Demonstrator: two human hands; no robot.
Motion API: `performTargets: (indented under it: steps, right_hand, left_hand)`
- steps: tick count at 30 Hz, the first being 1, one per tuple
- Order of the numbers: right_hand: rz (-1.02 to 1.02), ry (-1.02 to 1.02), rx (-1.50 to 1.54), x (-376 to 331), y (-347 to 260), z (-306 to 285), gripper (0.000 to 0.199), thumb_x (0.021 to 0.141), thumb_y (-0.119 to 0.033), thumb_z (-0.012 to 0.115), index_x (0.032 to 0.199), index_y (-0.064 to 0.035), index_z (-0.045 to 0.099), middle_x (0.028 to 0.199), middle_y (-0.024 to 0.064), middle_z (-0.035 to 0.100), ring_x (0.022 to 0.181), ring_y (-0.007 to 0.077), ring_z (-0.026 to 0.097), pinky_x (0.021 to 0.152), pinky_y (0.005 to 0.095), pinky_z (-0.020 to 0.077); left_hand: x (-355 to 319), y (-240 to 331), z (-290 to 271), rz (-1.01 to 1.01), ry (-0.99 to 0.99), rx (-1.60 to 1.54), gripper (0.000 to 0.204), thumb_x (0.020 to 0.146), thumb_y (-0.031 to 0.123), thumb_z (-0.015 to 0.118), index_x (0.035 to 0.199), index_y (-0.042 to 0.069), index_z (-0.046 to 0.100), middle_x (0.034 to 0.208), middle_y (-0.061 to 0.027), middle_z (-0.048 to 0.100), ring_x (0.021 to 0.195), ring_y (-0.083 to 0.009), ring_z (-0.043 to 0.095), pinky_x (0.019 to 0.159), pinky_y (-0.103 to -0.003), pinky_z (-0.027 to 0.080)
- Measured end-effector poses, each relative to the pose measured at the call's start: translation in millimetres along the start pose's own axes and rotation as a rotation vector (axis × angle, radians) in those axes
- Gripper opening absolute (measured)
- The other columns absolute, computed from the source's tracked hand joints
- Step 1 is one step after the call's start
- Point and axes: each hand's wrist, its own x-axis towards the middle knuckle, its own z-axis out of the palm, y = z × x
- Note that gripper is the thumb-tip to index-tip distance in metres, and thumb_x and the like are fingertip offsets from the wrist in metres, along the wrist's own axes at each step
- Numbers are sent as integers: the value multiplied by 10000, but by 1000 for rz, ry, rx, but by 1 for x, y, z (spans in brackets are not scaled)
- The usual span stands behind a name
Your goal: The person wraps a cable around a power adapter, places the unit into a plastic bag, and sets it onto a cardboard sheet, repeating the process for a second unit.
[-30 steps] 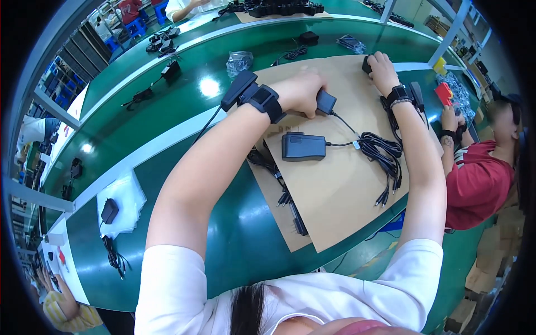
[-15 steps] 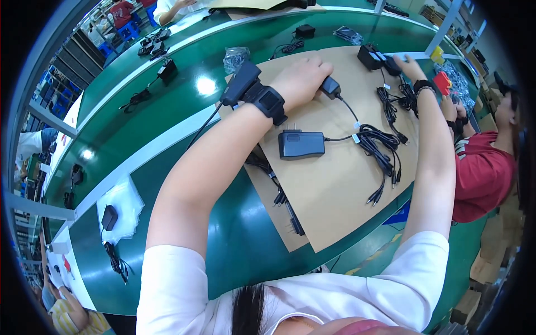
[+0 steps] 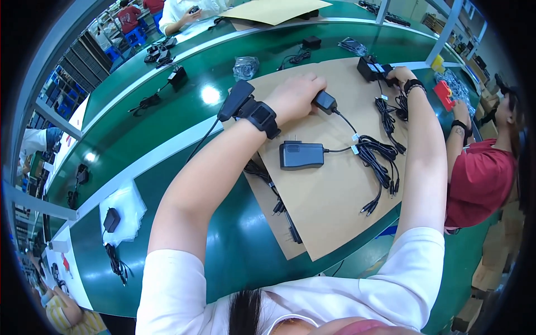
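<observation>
My left hand (image 3: 300,96) is closed around a black power adapter (image 3: 324,102) on the brown cardboard sheet (image 3: 335,190); a black band with a device sits on that wrist. My right hand (image 3: 400,76) reaches far across the sheet and grips another black adapter (image 3: 369,68) by its cord end. Between my arms a third black adapter (image 3: 301,154) lies flat, its bundled black cable (image 3: 379,162) trailing to the right. More coiled cables (image 3: 391,114) lie below my right hand.
The cardboard lies on a green workbench (image 3: 167,139). Loose adapters and cables sit at the far side and on a plastic bag (image 3: 120,212) at left. A person in a red shirt (image 3: 480,178) works at right; other people sit beyond the bench.
My right hand has stretched farther away and taken hold of the far adapter. My left hand has stayed on its adapter. The view has shifted slightly.
</observation>
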Motion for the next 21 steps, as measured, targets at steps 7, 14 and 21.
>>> performTargets:
  steps: [7,14,21]
  right_hand:
    - [-182,226,-230,4,-10,-2,458,699,-11,619,1137,-92,510,933,83,579,784,194,570,615,319,481]
    - [-266,-6,-370,-32,-37,22,427,830,-236,537,1220,-74,468,977,67,598,930,173,529,764,285,440]
    - [-439,-128,-53,2,0,5,632,838,-357,551,1283,36,337,1257,185,440,1126,242,452,935,281,354]
  left_hand:
    - [2,8,6,4,35,-65,361,633,7,670,950,81,513,909,-124,516,905,-322,512,744,-392,441]
    - [23,-18,16,27,352,-34,235,663,-1,623,881,56,559,872,-148,524,868,-320,523,724,-374,437]
    - [91,-17,26,-534,-168,-1126,177,777,220,616,781,47,576,699,-30,548,605,-82,507,569,-247,436]
